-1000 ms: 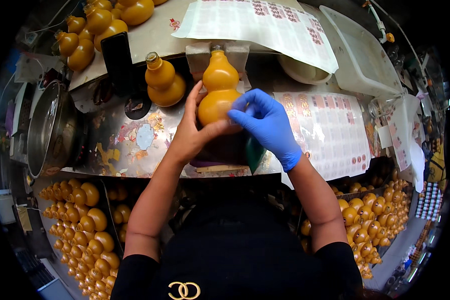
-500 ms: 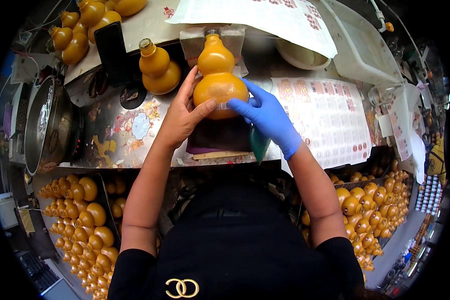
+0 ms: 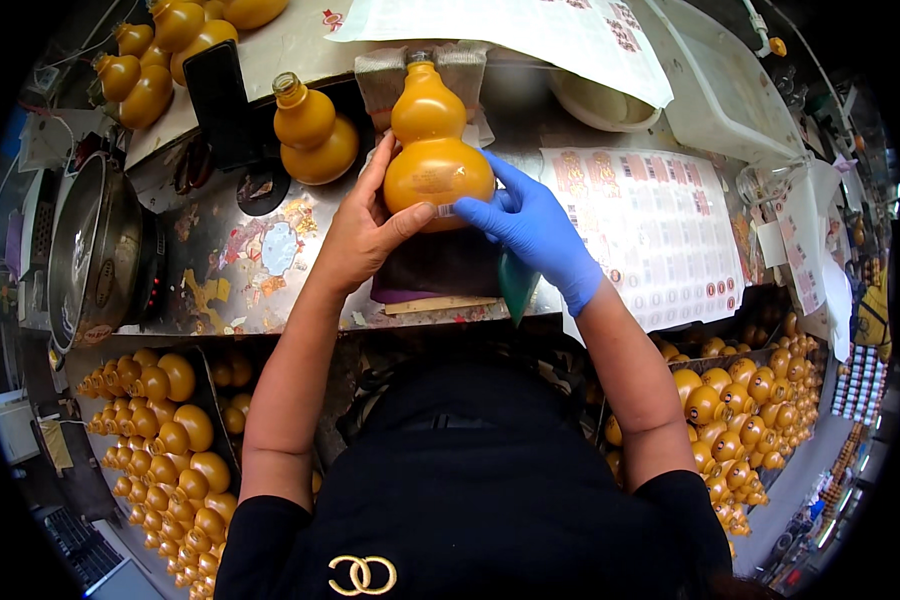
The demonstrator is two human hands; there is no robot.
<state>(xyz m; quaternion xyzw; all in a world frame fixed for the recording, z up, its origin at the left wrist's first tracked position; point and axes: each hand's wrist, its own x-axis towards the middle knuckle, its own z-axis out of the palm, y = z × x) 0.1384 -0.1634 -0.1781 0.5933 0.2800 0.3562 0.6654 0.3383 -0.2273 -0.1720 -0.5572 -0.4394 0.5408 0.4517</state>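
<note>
An amber-yellow gourd-shaped bottle [image 3: 430, 105] lies tilted with its open neck pointing away from me, propped against a pale cloth-covered rest [image 3: 378, 88]. My bare left hand [image 3: 367, 228] grips the left side of its lower bulb, thumb pressed near the base. On the right side, my blue-gloved right hand [image 3: 542, 236] holds the same bulb, its thumb close to a small barcode label [image 3: 446, 210] low on the bottle. Faint print shows on the bulb above that label. A green pointed piece [image 3: 517, 284] hangs below my right hand; its kind I cannot tell.
Another gourd bottle [image 3: 317, 150] stands to the left beside a black phone-like slab [image 3: 218, 105]. A sticker sheet [image 3: 660, 240] lies at right, below a white bowl [image 3: 595, 105] and plastic tub [image 3: 730, 90]. A metal pan [image 3: 95, 250] sits far left. Crated bottles [image 3: 175, 440] flank me.
The view has shifted slightly. Both hands keep their hold on the bottle, and the pale glare patch on its lower bulb has faded, so the print shows more.
</note>
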